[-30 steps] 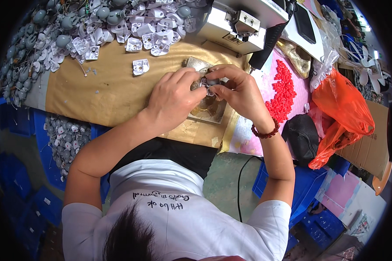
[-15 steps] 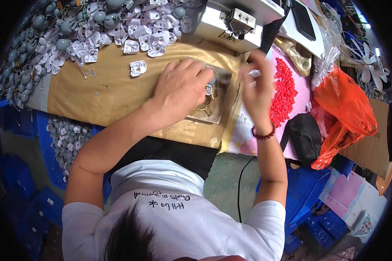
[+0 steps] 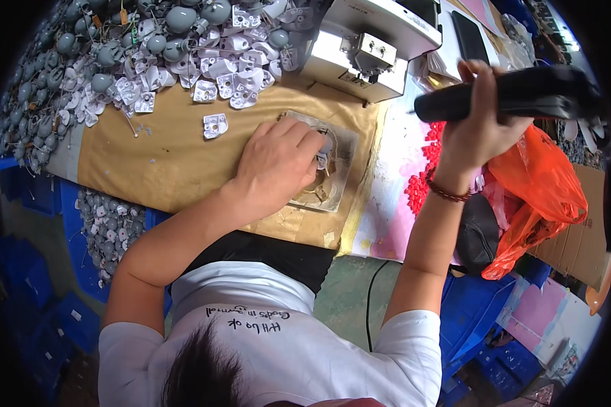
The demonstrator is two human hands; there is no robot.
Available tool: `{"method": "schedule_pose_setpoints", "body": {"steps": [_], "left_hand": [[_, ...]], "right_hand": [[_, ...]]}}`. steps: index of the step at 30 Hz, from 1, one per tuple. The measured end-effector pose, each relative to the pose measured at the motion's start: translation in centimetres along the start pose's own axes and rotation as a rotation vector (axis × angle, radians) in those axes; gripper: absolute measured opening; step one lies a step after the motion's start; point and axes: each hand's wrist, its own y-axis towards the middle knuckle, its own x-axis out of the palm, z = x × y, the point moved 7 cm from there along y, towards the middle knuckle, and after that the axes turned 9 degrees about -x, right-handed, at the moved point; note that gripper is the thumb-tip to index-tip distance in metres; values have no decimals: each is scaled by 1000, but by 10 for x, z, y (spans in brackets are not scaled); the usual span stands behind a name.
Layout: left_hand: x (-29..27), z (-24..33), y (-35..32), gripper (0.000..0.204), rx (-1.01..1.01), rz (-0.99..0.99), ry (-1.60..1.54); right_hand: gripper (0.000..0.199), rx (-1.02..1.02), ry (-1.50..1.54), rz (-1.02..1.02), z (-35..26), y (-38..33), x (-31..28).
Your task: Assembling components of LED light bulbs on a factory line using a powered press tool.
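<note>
Head view: just above mid-frame, one small grey part (image 3: 323, 161) sits on one square plate (image 3: 345, 159), the left hand (image 3: 276, 157) in a narrow grip on it. Upper right, the right hand (image 3: 478, 136) grips one black tool (image 3: 523, 95). One white piece (image 3: 215, 125) lies alone, upper left of centre.
</note>
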Motion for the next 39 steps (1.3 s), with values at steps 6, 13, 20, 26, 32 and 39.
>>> {"method": "schedule_pose_setpoints", "body": {"steps": [6, 13, 20, 26, 32, 39], "left_hand": [[0, 3, 0, 32, -5, 74, -10], [1, -1, -2, 33, -45, 30, -10], [4, -7, -5, 33, -31, 49, -106], [2, -5, -4, 32, -54, 32, -108], [3, -6, -4, 34, -46, 46, -116], [-1, -5, -4, 29, -19, 39, -119]], "right_hand": [[44, 39, 341, -91, -10, 23, 56], [11, 477, 229, -147, 25, -12, 97], [60, 349, 242, -349, -29, -40, 79], [67, 308, 261, -355, -46, -66, 77], [69, 227, 174, -434, -47, -72, 75], [57, 133, 164, -461, -53, -89, 73]]}}
